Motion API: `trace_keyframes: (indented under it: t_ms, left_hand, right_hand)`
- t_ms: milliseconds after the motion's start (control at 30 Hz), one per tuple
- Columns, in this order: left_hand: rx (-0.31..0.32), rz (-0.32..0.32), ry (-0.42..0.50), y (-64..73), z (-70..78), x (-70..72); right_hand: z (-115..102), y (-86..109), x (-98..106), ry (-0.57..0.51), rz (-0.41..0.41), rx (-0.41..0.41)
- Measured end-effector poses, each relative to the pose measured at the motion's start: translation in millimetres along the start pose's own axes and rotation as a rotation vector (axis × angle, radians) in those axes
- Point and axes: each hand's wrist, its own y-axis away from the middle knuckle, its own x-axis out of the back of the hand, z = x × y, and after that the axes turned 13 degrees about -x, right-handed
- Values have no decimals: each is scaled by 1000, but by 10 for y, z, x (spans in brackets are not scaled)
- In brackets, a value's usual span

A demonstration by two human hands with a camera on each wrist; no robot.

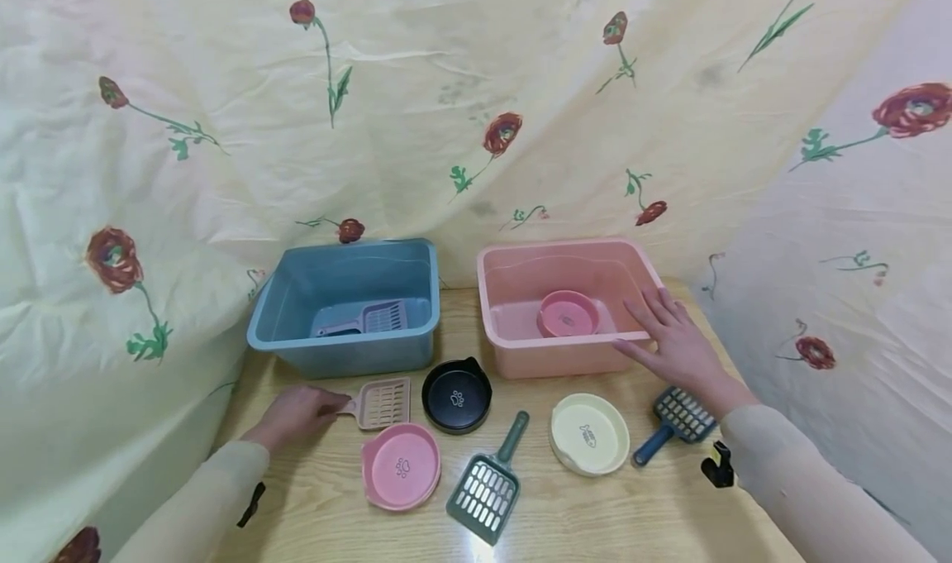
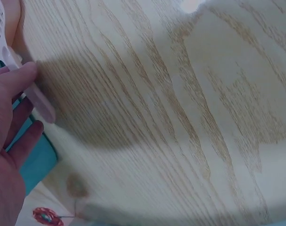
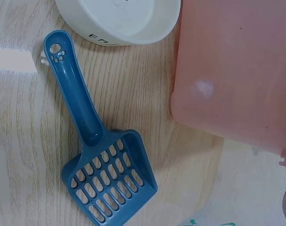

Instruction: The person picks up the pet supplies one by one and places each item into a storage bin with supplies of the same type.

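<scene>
My left hand (image 1: 301, 414) pinches the handle of a beige-pink litter scoop (image 1: 385, 403) in front of the blue bin. In the left wrist view, thumb and fingers close round that handle (image 2: 43, 108). Fingers spread, my right hand (image 1: 680, 340) hovers by the right front corner of the pink bin (image 1: 561, 360); whether it touches the rim I cannot tell. A pink round bowl (image 1: 568, 315) sits inside that bin. Below my right wrist lies a dark blue litter scoop (image 3: 110, 174), beside a cream bowl (image 1: 590, 435).
The blue bin (image 1: 349, 356) holds a mauve litter scoop (image 1: 383, 317). Between the hands lie a black bowl (image 1: 457, 396), another pink bowl (image 1: 402, 467) and a dark green litter scoop (image 1: 485, 493) on the wooden table (image 1: 565, 522). Flowered cloth (image 1: 416, 133) hangs behind.
</scene>
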Motion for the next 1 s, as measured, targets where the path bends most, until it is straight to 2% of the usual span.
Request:
trace_keyframes:
  t_ms: [167,300,500,633,867,1000]
  left_hand:
    - [-50,28,8,46,-61,61]
    - [-82,36,18,67,-57,213]
    - [-123,103,-7,84,-33,453]
    - [-145,99,-43,119,40,634]
    - [-299,118,-112,152,198,884]
    - [-357,140,-115,129,306,1015]
  right_hand:
    - [-34,-25,11,2,-7,5]
    - [-37,-30,10,5,-7,13]
    - [-30,-10,13,7,-25,7]
    - [-25,1,11,1,-21,18]
    - [-15,25,12,6,-17,17]
    - [-2,34,18,5,-16,23]
